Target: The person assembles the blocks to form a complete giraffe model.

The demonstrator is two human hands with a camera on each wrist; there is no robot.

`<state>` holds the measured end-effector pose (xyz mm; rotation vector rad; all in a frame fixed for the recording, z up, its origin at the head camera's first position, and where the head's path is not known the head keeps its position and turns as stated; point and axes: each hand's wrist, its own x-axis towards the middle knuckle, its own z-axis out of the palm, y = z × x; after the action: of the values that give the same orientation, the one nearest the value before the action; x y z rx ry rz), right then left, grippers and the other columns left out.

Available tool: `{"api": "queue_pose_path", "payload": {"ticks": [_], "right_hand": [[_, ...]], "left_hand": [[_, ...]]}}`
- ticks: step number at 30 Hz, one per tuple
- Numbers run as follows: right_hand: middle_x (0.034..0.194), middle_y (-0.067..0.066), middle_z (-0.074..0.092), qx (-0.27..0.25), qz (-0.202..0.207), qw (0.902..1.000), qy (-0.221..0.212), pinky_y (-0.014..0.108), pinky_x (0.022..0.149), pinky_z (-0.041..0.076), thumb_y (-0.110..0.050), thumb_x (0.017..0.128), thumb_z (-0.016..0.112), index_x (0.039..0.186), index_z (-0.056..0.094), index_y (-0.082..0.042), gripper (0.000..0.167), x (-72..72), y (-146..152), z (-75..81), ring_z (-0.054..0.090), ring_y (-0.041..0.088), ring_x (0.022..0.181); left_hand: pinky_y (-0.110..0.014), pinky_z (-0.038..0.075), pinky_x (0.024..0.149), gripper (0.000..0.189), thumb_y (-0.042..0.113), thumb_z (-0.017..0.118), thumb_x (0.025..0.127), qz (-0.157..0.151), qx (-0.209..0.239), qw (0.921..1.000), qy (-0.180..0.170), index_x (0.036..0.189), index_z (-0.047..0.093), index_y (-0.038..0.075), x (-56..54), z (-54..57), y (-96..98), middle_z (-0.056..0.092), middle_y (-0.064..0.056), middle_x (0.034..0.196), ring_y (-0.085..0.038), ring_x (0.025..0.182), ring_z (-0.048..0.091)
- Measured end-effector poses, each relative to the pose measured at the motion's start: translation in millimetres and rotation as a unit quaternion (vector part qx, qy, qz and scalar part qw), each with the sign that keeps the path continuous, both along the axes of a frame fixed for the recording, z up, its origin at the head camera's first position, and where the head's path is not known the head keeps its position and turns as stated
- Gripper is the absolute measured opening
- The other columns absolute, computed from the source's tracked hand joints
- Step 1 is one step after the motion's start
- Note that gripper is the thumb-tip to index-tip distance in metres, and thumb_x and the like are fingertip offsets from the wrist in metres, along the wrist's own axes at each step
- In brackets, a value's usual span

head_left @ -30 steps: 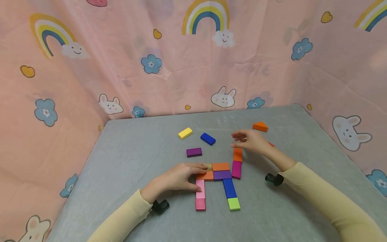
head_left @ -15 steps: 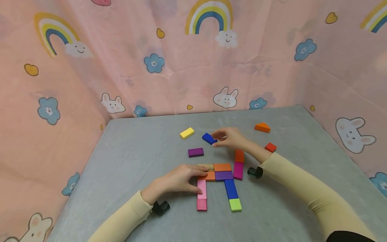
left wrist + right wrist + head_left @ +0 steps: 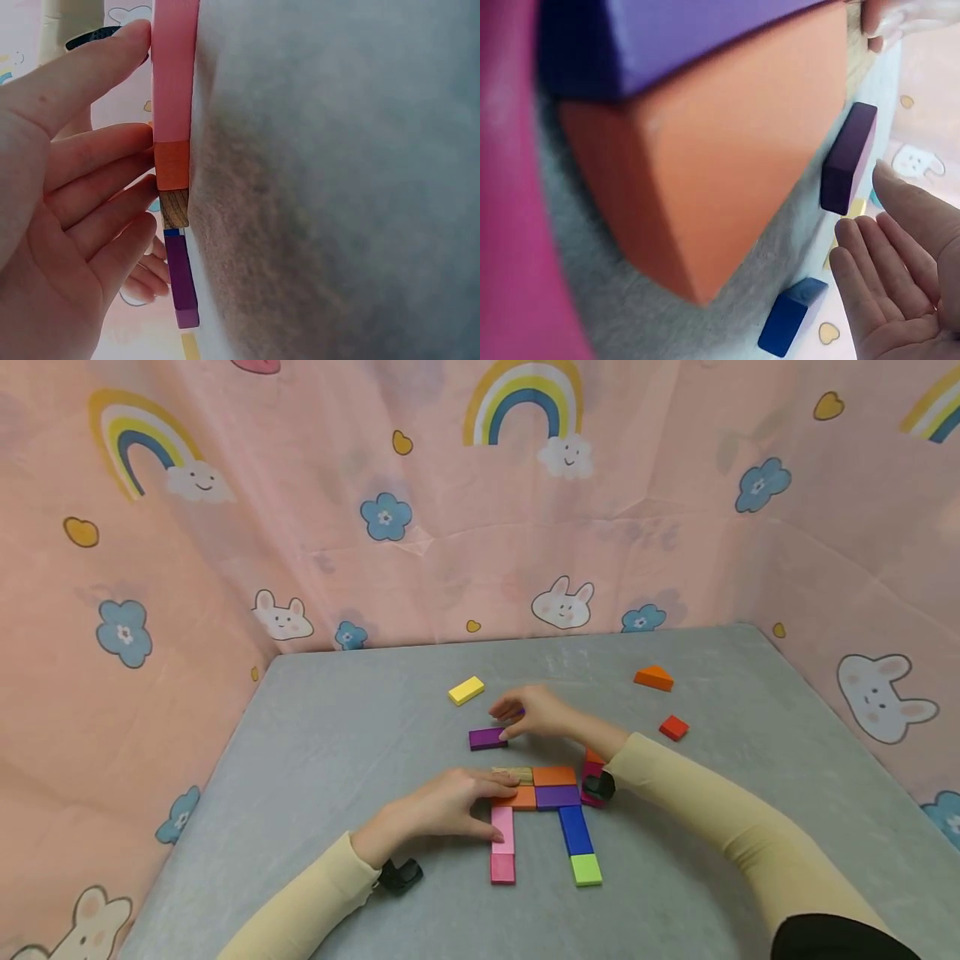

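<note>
My left hand [image 3: 450,803] rests its fingertips on the left side of a flat block figure, touching the pink block [image 3: 503,823], an orange block [image 3: 524,798] and a wood-grain block [image 3: 175,208]. Its fingers are extended. My right hand [image 3: 538,712] hovers at a loose dark purple block [image 3: 484,740], thumb tip by its right end in the head view. In the right wrist view, space shows between that hand's relaxed fingers and the purple block. A loose blue block [image 3: 787,321] lies beside it, almost wholly hidden by the right hand in the head view.
Farther back lie a yellow block [image 3: 467,691], an orange triangle [image 3: 655,678] and a red block [image 3: 674,727]. The figure also includes a violet block [image 3: 558,797], a long blue block [image 3: 576,832] and a lime block [image 3: 587,870]. A patterned pink curtain [image 3: 450,568] surrounds the grey table [image 3: 337,718].
My right hand has moved left from above the figure's upright orange block, past the loose blue block, to the purple block. The left hand has stayed on the figure.
</note>
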<state>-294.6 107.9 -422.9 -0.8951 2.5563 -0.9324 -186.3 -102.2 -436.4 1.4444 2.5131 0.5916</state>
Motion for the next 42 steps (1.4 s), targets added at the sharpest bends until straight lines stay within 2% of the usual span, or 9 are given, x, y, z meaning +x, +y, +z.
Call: {"api": "queue_pose_path", "payload": {"ticks": [6, 11, 20, 27, 33, 36, 42], "right_hand": [[0.110, 0.006, 0.070, 0.025, 0.023, 0.9994, -0.001, 0.030, 0.086, 0.054, -0.012, 0.075, 0.080, 0.114, 0.067, -0.006, 0.041, 1.8, -3, -1.3, 0.066, 0.019, 0.102], [0.108, 0.006, 0.070, 0.023, 0.026, 0.9994, -0.002, 0.029, 0.086, 0.054, -0.010, 0.075, 0.080, 0.112, 0.068, -0.007, 0.039, 2.8, -2, -2.5, 0.066, 0.018, 0.101], [0.106, 0.007, 0.071, 0.036, 0.001, 0.9994, 0.000, 0.031, 0.084, 0.055, -0.014, 0.075, 0.080, 0.110, 0.068, -0.006, 0.038, 2.5, 9, 2.4, 0.067, 0.019, 0.097], [0.105, 0.006, 0.071, 0.065, -0.013, 0.9976, -0.020, 0.028, 0.082, 0.055, -0.020, 0.073, 0.082, 0.110, 0.069, -0.007, 0.041, 3.2, 14, 1.8, 0.067, 0.015, 0.092], [0.102, 0.005, 0.071, 0.062, 0.014, 0.9977, -0.025, 0.026, 0.079, 0.055, -0.023, 0.072, 0.083, 0.112, 0.067, -0.003, 0.048, 9.5, 18, 7.2, 0.068, 0.011, 0.086], [0.107, 0.007, 0.070, 0.052, 0.026, 0.9981, -0.024, 0.028, 0.081, 0.055, -0.020, 0.072, 0.083, 0.117, 0.064, -0.002, 0.051, 11.3, 20, 8.4, 0.068, 0.013, 0.090], [0.127, 0.008, 0.061, 0.048, 0.039, 0.9971, -0.043, 0.032, 0.089, 0.053, -0.009, 0.074, 0.080, 0.131, 0.056, -0.007, 0.062, 9.6, 19, 4.7, 0.063, 0.022, 0.111]], "left_hand": [[-0.029, 0.040, 0.106, 0.062, 0.042, 0.073, 0.081, -0.001, 0.000, 1.0000, -0.009, 0.133, 0.056, 0.012, 1.1, 1.9, 2.1, 0.051, 0.002, 0.141, -0.011, 0.132, 0.045], [-0.029, 0.039, 0.106, 0.062, 0.042, 0.073, 0.081, -0.003, 0.001, 0.9999, -0.013, 0.133, 0.057, 0.012, 1.1, 1.4, 3.4, 0.051, 0.001, 0.141, -0.011, 0.133, 0.044], [-0.030, 0.039, 0.107, 0.061, 0.042, 0.072, 0.081, -0.001, 0.004, 0.9999, -0.015, 0.133, 0.057, 0.012, 0.3, 1.4, 2.2, 0.051, 0.001, 0.141, -0.011, 0.133, 0.044], [-0.031, 0.040, 0.106, 0.063, 0.043, 0.072, 0.081, 0.002, 0.005, 0.9999, -0.015, 0.133, 0.056, 0.013, 0.8, 2.0, 0.1, 0.051, 0.001, 0.141, -0.011, 0.133, 0.044], [-0.030, 0.040, 0.106, 0.063, 0.045, 0.071, 0.081, 0.001, 0.002, 0.9999, -0.011, 0.134, 0.056, 0.013, 1.3, 1.1, 0.7, 0.051, 0.002, 0.141, -0.010, 0.133, 0.044], [-0.030, 0.040, 0.106, 0.063, 0.044, 0.072, 0.081, 0.005, 0.001, 0.9999, -0.016, 0.134, 0.056, 0.013, 1.9, 1.5, 0.9, 0.051, 0.002, 0.141, -0.010, 0.133, 0.044], [-0.030, 0.039, 0.107, 0.062, 0.043, 0.073, 0.081, 0.008, 0.001, 0.9997, -0.024, 0.133, 0.056, 0.013, 2.1, 1.9, 1.0, 0.051, 0.003, 0.141, -0.010, 0.133, 0.043]]}}
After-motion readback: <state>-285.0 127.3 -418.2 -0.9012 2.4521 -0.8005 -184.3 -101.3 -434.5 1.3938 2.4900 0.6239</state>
